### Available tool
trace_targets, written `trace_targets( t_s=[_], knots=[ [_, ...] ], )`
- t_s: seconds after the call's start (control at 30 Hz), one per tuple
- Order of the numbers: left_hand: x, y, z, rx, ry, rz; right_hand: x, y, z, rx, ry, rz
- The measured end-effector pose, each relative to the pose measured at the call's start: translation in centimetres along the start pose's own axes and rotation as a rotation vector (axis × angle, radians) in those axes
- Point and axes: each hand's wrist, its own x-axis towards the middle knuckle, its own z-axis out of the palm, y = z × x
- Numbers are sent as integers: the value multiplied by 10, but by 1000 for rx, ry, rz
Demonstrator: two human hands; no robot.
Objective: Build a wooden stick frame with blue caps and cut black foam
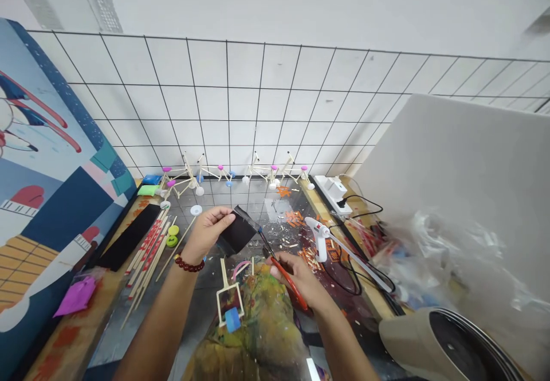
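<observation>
Pinched between the thumb and fingers of my left hand [213, 227] is a piece of black sheet [237, 233], raised above the dark table. My right hand [294, 278] is wrapped round red-handled scissors [290, 281], whose blades point up and left at the sheet's right edge. Whether the blades touch the sheet is hard to tell. Below my hands lies a small stick frame [230, 301] with a blue piece [232, 319] on its lower corner. A pink curved strip [240, 270] is just beyond the frame.
Wooden sticks [150, 249], green lids [172, 236] and a black strip [129, 238] lie left. Stick models [258, 170] line the back. A white glue gun [320, 238], its cable, orange scraps [295, 218] and a power strip [333, 193] are right; a beige bin [404, 335] stands front right.
</observation>
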Motion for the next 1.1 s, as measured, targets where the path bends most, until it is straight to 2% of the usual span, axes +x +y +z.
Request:
trace_targets(
  t_s=[0.17,0.53,1.1],
  knots=[
    [-5,6,-6,144,-24,36,-2,-2,6,82,-106,44],
    [-5,7,-7,348,-90,59,-2,8,11,141,-125,71],
    [-6,8,-5,355,-105,49,-2,0,13,145,-107,58]
  ],
)
